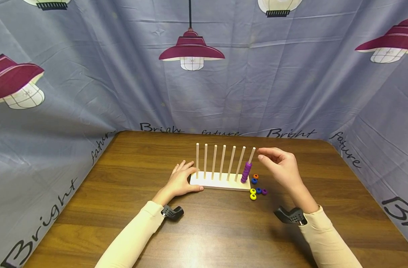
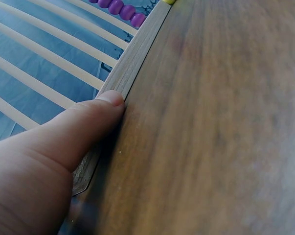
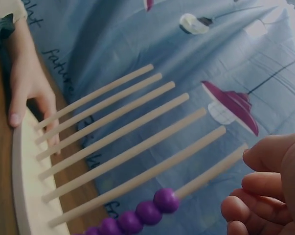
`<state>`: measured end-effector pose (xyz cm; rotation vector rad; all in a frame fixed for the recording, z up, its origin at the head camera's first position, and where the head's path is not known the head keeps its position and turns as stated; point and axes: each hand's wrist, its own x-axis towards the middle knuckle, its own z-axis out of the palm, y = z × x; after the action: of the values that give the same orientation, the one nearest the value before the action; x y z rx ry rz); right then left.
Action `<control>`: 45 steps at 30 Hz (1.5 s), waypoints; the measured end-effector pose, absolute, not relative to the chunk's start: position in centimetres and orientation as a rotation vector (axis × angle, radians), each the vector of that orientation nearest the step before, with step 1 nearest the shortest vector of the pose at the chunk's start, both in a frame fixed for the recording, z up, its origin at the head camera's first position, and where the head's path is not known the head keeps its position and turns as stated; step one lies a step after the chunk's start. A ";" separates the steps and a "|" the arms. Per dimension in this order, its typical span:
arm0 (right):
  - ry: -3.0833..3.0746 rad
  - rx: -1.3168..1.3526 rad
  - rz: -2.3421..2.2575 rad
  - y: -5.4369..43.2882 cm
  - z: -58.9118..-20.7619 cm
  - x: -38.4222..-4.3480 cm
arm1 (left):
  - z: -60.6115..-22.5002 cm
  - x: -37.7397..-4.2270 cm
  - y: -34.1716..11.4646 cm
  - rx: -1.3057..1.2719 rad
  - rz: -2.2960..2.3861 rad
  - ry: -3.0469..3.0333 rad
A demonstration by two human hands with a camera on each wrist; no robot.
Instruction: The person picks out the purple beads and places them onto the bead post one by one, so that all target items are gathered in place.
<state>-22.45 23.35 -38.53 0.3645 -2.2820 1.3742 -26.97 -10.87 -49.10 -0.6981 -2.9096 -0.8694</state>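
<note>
A pale wooden peg rack (image 1: pixel 220 183) stands on the table with a row of several upright pegs. Purple beads (image 3: pixel 148 212) are stacked on its rightmost peg; the other pegs carry none. My left hand (image 1: pixel 181 180) holds the rack's left end, thumb along the front edge and fingers behind. In the left wrist view the thumb (image 2: pixel 96 120) presses the base's edge. Beside the tip of the rightmost peg hovers my right hand (image 1: pixel 282 165), thumb and forefinger apart, the other fingers loosely bent. No bead shows in it.
Right of the rack lie loose beads: an orange bead (image 1: pixel 255 176), two blue beads (image 1: pixel 258 190), two yellow beads (image 1: pixel 253 197) and a purple bead (image 1: pixel 264 191). The brown wooden table (image 1: pixel 217 230) meets a grey-blue printed curtain (image 1: pixel 204 100) behind.
</note>
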 end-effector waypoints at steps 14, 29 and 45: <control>-2.448 0.318 1.253 25.4 -41.2 -21.3 | -48.9 -27.0 -10.8 -0.710 -0.863 -2.912; -2.686 0.284 1.059 27.5 -45.8 -20.9 | -49.0 -26.9 -11.0 -0.691 -0.875 -2.916; -2.708 0.439 0.931 28.0 -48.0 -20.5 | -48.8 -26.9 -10.8 -0.707 -0.869 -2.907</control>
<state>-20.46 28.00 -48.02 0.4385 -2.7079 0.9315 -26.86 -10.84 -48.80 -0.7073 -2.9073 -0.8687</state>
